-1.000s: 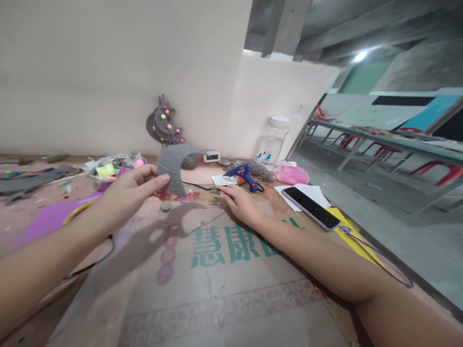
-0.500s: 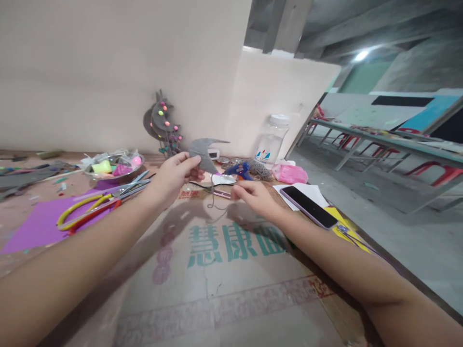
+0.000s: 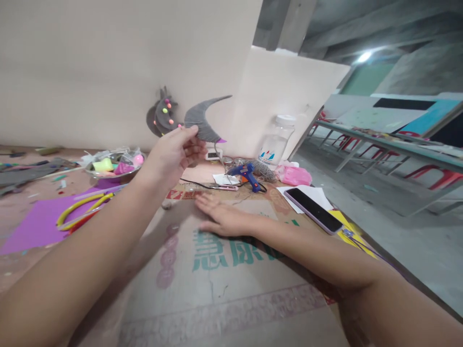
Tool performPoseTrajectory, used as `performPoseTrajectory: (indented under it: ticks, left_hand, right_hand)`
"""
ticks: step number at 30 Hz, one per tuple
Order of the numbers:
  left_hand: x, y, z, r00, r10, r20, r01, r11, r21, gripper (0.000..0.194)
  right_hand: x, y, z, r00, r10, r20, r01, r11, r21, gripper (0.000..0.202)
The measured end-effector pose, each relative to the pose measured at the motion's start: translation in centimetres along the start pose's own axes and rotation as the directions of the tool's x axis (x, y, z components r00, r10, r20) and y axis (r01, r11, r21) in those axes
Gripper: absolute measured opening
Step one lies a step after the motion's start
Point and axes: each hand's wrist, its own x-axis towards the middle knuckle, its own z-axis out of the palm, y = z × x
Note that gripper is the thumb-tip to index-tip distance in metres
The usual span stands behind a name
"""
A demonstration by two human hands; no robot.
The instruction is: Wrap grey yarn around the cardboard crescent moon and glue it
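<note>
A crescent moon wrapped in grey yarn (image 3: 204,118) is pinched in my left hand (image 3: 177,152), raised above the table. Its thin tip points right, and a bit of purple shows at the lower end, where a strand of yarn hangs down. My right hand (image 3: 226,217) lies low over the printed cardboard (image 3: 224,308), fingers stretched out to the left, holding nothing. Just beyond the right hand are a blue glue gun (image 3: 244,172) and a pink cutter (image 3: 224,187). Behind my left hand, a finished-looking grey moon with coloured beads (image 3: 164,113) leans near the wall, partly hidden.
At left are a metal bowl of clay pieces (image 3: 112,166), yellow-handled scissors (image 3: 74,212) and a purple sheet (image 3: 32,221). A water bottle (image 3: 275,142), grey yarn (image 3: 263,169) and pink packet (image 3: 294,175) stand at the back. A phone (image 3: 313,209) lies right.
My left hand has lifted the yarn-wrapped moon higher. My right hand has moved left and down from beside the yarn tail, its fingers now spread over the cardboard.
</note>
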Motion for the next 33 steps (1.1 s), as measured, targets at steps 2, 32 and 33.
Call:
performPoseTrajectory:
  ticks: [2,32,33]
  left_hand:
    - [0.1,0.1,-0.1,1.0,-0.006,-0.007,0.006,1.0,0.004,0.014]
    - [-6.7,-8.1,-3.2,0.97,-0.243,-0.015,0.236,0.925,0.298,0.028]
    - [-6.8,-8.1,-3.3,0.97,-0.244,-0.014,0.236,0.923,0.304,0.029]
  right_hand:
    - [-0.5,-1.5,-0.7,0.964,-0.216,0.155,0.168,0.947,0.274,0.043]
    - [-5.2,11.2,-5.6,0.627,0.427,-0.651,-0.418,0.89,0.182,0.048]
    - [-4.8,11.4,-5.6,0.642,0.442,-0.627,-0.429,0.884,0.184,0.047]
